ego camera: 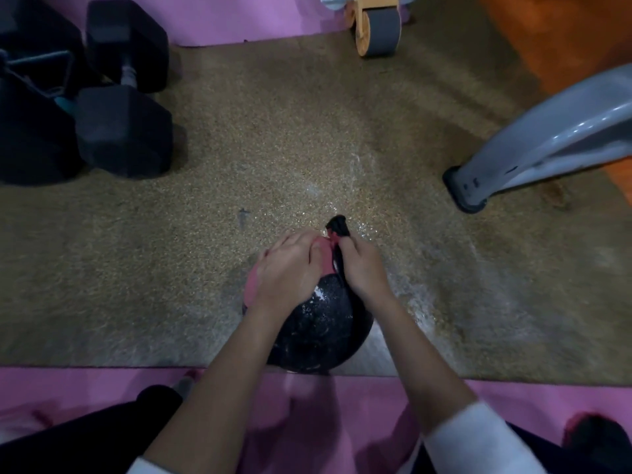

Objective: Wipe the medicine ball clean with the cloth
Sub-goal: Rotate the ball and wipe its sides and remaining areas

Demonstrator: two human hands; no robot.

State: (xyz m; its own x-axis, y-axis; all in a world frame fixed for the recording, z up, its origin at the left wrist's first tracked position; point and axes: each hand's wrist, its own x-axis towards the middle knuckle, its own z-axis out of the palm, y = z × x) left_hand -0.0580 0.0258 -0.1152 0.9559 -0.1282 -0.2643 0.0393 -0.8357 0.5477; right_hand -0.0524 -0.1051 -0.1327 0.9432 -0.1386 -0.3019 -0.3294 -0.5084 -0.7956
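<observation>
Medicine ball [321, 330]: black, round, its upper face speckled with pale flecks and a shiny wet patch. It sits at near centre on the brown carpet [273, 148], right at the carpet's near edge where the pink mat [85, 388] starts. A pink-red cloth [253, 285] is draped over the ball's far-left side. Left hand [287, 265] lies palm down on the cloth, fingers spread and bent over the ball's curve, pressing rather than pinching. Right hand [362, 268] is on the ball's far-right side, fingers curled tight round a black bunched piece [338, 225] that sticks out past the knuckles; cannot tell whether it is a strap or part of the cloth. Both forearms reach in from the near edge, with white sleeves [478, 436] pushed up. The carpet beyond the ball and to its right shows a wet sheen [342, 186]. Far left: black dumbbells [126, 97]. Right: a grey machine leg [547, 138]. Far centre: a grey and orange wheel [379, 29].
</observation>
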